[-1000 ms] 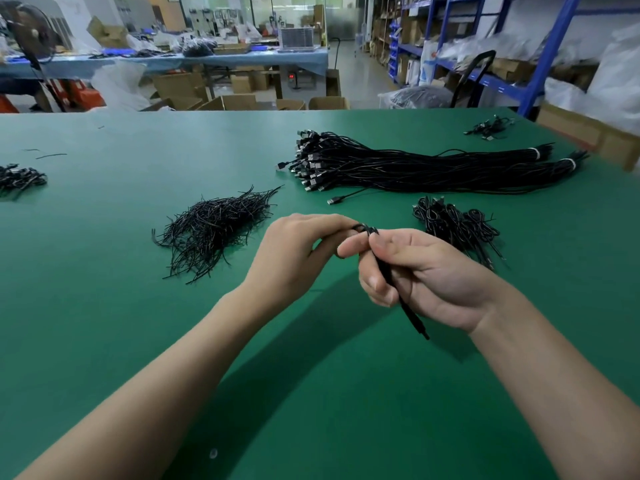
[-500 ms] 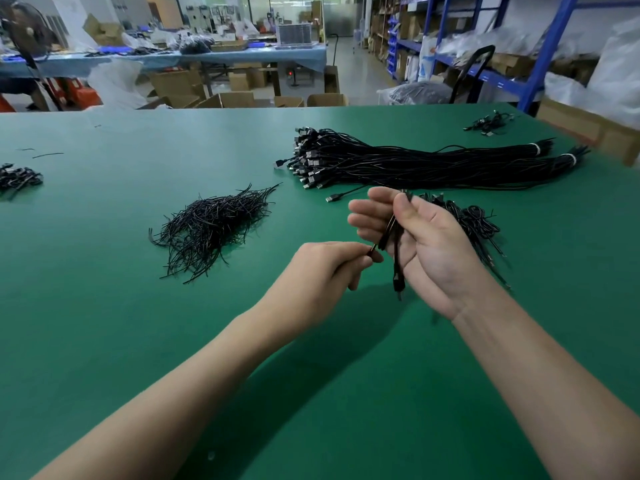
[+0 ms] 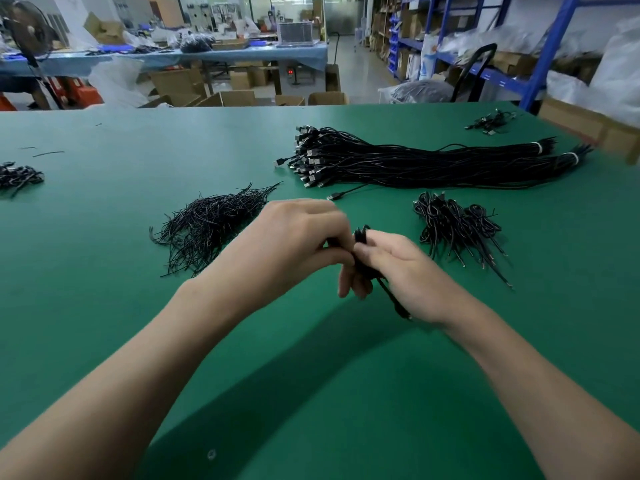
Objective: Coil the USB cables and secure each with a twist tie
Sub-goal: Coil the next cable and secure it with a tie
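Observation:
Above the green table [image 3: 104, 306], both hands meet on one folded black USB cable [image 3: 362, 237]. My right hand [image 3: 401, 271] grips the folded bundle, and a plug end sticks out below its palm. My left hand [image 3: 298, 237] pinches the bundle's near side with curled fingers; what lies between them is hidden and blurred. A loose heap of black twist ties [image 3: 211, 223] lies left of the hands. Coiled cables [image 3: 457, 226] are piled to the right. A long bundle of uncoiled USB cables [image 3: 415, 164] stretches across the table behind.
A small cluster of cables [image 3: 19, 176] lies at the table's left edge, another [image 3: 491, 121] at the far right corner. Cardboard boxes [image 3: 235, 97] stand beyond the far edge, blue shelving [image 3: 550, 46] at the right.
My right hand dropped from its raised, opened position and closed round the folded cable. My left hand rose to meet it and now pinches the bundle.

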Demonstrator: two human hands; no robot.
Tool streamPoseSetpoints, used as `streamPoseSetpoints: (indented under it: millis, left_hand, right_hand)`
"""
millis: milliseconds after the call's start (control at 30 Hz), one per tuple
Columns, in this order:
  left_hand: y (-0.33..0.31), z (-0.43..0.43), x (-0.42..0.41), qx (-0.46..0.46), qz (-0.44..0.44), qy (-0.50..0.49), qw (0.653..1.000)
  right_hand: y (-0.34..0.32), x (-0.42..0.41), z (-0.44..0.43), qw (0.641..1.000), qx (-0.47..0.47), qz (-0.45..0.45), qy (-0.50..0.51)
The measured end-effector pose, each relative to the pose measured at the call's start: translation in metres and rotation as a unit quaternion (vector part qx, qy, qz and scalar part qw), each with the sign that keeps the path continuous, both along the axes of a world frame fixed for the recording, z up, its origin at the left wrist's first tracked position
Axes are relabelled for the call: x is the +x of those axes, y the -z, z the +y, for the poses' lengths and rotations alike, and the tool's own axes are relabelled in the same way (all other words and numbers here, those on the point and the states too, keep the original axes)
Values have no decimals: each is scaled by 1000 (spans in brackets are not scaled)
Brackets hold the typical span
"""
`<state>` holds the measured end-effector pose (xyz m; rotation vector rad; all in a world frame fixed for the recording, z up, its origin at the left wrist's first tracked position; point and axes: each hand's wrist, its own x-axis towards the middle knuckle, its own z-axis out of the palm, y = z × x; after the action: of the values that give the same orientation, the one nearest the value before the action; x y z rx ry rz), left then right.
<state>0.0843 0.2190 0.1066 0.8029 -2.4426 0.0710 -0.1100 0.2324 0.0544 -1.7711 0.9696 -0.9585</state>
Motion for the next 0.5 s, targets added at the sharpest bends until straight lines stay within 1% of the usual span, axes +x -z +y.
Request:
streamPoseSetpoints:
  millis: [67, 100, 233, 367, 433, 500]
  left_hand:
    - [3, -7, 5, 25, 44, 0, 999]
    - [4, -11, 6, 37, 43, 10, 998]
    - [11, -22, 8, 85, -23, 59, 994]
    - [16, -24, 10, 112, -40, 68, 991]
    - [17, -23, 8, 113, -46, 57, 991]
    - [21, -22, 5, 94, -51, 42, 993]
  right_hand:
    - [0, -1, 2, 999, 34, 25, -33]
    - [2, -1, 3, 997, 45, 44, -43]
    - [6, -5, 5, 989, 87, 88, -80]
    - [1, -15, 7, 981, 107, 84, -142]
    - [-2, -18, 6, 979, 114, 74, -150]
    - [-1, -21, 4, 980, 123, 60, -144]
